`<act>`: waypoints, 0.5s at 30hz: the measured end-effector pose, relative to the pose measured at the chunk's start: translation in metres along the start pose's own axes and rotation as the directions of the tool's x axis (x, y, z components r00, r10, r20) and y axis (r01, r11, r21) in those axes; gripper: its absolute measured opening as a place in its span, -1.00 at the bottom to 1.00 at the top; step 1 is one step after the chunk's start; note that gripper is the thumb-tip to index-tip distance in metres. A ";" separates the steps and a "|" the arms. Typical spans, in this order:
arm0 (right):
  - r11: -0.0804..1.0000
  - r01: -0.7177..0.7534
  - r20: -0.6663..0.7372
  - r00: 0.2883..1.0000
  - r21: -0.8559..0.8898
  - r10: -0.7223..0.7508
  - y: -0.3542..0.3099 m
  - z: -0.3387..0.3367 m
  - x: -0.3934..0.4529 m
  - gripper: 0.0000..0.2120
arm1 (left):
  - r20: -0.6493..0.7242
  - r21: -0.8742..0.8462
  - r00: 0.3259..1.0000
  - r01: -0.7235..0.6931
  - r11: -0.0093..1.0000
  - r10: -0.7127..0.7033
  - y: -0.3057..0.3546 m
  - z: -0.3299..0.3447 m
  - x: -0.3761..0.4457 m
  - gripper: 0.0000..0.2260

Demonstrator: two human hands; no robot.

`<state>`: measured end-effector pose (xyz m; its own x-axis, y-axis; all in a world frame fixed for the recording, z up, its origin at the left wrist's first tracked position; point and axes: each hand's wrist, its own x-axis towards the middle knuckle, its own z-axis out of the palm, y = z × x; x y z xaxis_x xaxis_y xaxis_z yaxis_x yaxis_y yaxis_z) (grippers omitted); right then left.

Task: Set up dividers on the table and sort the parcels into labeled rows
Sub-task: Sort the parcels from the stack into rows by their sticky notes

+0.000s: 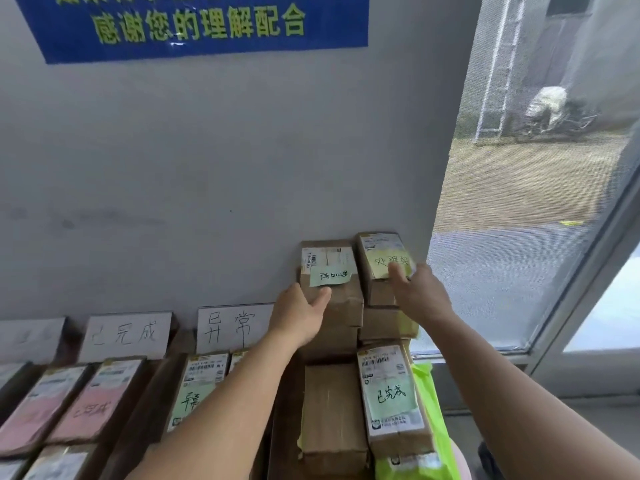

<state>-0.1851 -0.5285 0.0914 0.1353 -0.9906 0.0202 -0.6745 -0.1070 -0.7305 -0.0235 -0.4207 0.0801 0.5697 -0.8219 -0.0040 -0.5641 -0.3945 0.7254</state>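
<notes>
Two brown parcels top a stack against the wall. The left one point(334, 296) carries a green handwritten note, the right one point(381, 261) a yellow note. My left hand point(299, 315) grips the left parcel's side, thumb across its front. My right hand point(417, 289) holds the right parcel from its right side, thumb on the yellow note. Nearer me lie a plain brown parcel point(330, 414) and a parcel with a green note point(394, 400). White label cards point(128, 336) point(232, 327) stand along the wall above rows of flat parcels point(97, 400).
Dark dividers point(152, 393) separate the rows on the left. A bright green bag point(433, 427) lies at the right of the stack. The grey wall with a blue banner point(194, 26) is directly behind; a large window point(536, 202) is to the right.
</notes>
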 end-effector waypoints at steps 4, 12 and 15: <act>0.999 0.054 -0.025 0.998 0.006 -0.054 -0.002 0.005 -0.002 -0.48 | 0.007 -0.054 1.000 -0.013 0.998 0.013 -0.005 0.000 0.001 -0.59; 0.989 0.135 -0.083 0.988 0.066 -0.130 -0.003 -0.003 -0.021 -0.56 | -0.039 -0.226 0.994 -0.106 0.968 0.100 -0.007 -0.007 -0.019 -0.67; 0.973 0.199 -0.112 0.976 0.118 -0.186 -0.006 -0.008 -0.036 -0.66 | -0.068 -0.277 0.991 -0.129 0.952 0.114 -0.008 -0.016 -0.033 -0.61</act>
<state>-0.1915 -0.4933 0.1001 0.1762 -0.9567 0.2317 -0.5436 -0.2908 -0.7873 -0.0283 -0.3834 0.0853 0.5406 -0.8318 0.1258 -0.4453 -0.1561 0.8817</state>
